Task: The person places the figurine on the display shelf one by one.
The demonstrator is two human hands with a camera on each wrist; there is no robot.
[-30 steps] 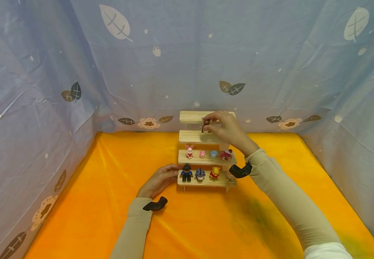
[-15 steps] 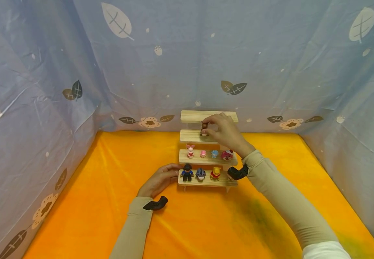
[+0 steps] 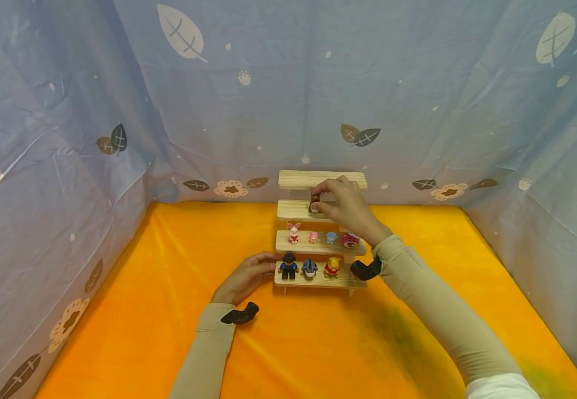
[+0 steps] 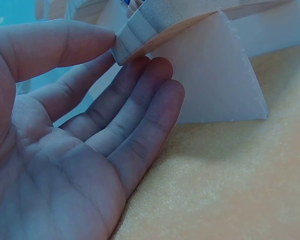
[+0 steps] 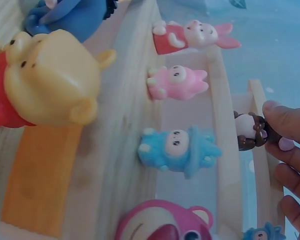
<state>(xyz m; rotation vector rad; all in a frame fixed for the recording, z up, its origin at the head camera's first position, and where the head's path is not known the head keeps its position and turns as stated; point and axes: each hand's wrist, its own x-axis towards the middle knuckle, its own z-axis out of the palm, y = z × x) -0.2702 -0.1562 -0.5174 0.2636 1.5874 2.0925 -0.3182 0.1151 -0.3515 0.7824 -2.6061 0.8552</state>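
Note:
My right hand (image 3: 350,206) pinches a small brown figurine (image 3: 315,203) between thumb and fingers at the second tier from the top of a stepped wooden display rack (image 3: 300,179). Its white belly and brown limbs show in the right wrist view, feet at the board. My left hand (image 3: 245,278) holds the left end of the lowest board (image 4: 140,32), thumb at the edge and fingers underneath. Right beside it stands a figure in blue and black (image 3: 289,267), then a donkey (image 3: 310,268) and a yellow bear in red (image 3: 332,267). My right wrist strap hides most of another figurine.
On the third tier down stand a piglet (image 3: 294,234), a small pink figurine (image 3: 313,237), a blue one (image 3: 331,238) and a magenta bear (image 3: 350,240). Another blue figurine (image 5: 264,232) shows near my right fingers. Orange cloth (image 3: 193,244) lies below; patterned curtains (image 3: 248,111) hang around.
My right hand has lowered the brown figurine from above down to the second tier from the top, turning its front toward me. My left hand stays at the rack's lowest board.

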